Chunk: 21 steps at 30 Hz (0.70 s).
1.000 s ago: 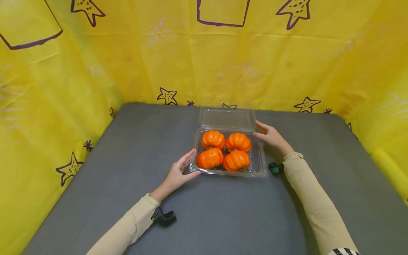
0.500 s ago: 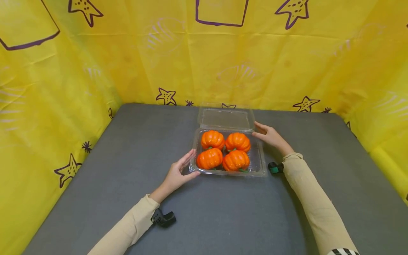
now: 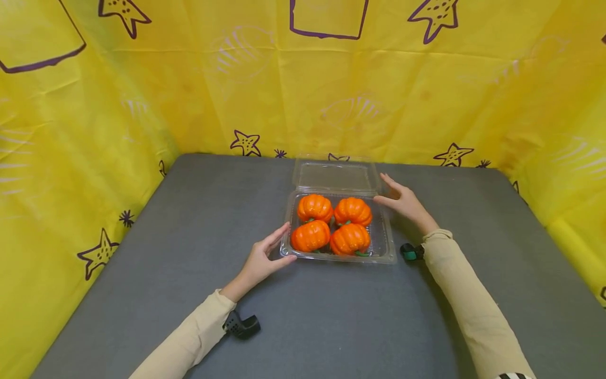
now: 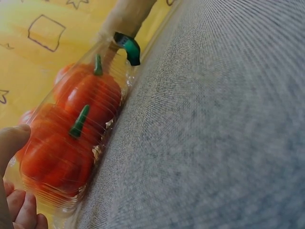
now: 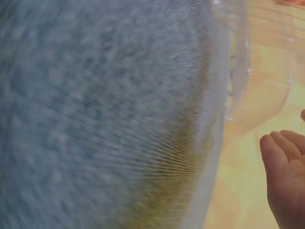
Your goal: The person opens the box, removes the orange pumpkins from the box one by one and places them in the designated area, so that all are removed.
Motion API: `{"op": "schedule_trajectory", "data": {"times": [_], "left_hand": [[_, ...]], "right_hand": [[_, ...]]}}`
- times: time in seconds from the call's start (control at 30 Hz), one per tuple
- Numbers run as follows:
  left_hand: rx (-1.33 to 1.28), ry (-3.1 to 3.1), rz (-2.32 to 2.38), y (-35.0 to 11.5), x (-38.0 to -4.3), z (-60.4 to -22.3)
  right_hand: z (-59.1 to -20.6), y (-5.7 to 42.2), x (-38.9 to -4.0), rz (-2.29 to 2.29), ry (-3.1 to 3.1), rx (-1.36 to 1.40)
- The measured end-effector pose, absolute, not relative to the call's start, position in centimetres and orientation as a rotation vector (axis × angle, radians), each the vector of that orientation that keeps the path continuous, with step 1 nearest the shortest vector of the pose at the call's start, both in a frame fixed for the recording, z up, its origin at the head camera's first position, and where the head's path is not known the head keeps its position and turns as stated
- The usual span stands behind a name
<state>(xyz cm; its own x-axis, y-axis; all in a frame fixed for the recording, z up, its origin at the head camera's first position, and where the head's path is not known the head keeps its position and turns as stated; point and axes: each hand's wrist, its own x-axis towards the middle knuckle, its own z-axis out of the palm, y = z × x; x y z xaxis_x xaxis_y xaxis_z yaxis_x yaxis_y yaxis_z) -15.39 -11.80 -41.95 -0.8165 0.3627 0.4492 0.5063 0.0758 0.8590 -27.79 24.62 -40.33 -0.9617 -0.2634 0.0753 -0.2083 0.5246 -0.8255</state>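
Observation:
Several small orange pumpkins (image 3: 350,238) with green stems sit in a clear plastic clamshell container (image 3: 389,237). Its transparent lid (image 3: 337,176) is folded back behind the base. At the container's front left corner is my left hand (image 3: 258,261), fingers straight along the side and thumb at the front edge. The left wrist view has its thumb (image 4: 13,138) beside a pumpkin (image 4: 57,152) seen through the clear wall. My right hand (image 3: 406,204) is beside the back right corner near the hinge, fingers extended and thumb spread. In the right wrist view, the right fingers (image 5: 281,148) hold nothing.
The container stands on a grey table (image 3: 303,326), toward its far edge. A yellow cloth (image 3: 402,79) with starfish and fish drawings hangs behind and along both sides. Black straps with mounts (image 3: 242,325) are on both wrists.
My right hand's fingers have spread wider and shifted slightly off the lid's right edge. My left hand and the container with the pumpkins stay in place; the head view drifts slightly.

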Motion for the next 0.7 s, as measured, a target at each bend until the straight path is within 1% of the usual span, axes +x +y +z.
{"op": "schedule_trajectory", "data": {"times": [0.23, 0.47, 0.7], "left_hand": [[-0.909, -2.209, -1.843, -11.7, -15.7, -41.9], [-0.926, -2.186, -1.84, -11.8, -15.9, -42.0], [-0.929, -2.185, -1.835, -11.9, -15.6, -42.2]], "right_hand": [[-37.5, 24.1, -26.3, -1.571, 2.68, -0.591], [-33.8, 21.9, -22.9, -1.568, 2.7, -0.842], [-33.1, 20.7, -20.8, -1.498, 2.698, -1.183]]}}
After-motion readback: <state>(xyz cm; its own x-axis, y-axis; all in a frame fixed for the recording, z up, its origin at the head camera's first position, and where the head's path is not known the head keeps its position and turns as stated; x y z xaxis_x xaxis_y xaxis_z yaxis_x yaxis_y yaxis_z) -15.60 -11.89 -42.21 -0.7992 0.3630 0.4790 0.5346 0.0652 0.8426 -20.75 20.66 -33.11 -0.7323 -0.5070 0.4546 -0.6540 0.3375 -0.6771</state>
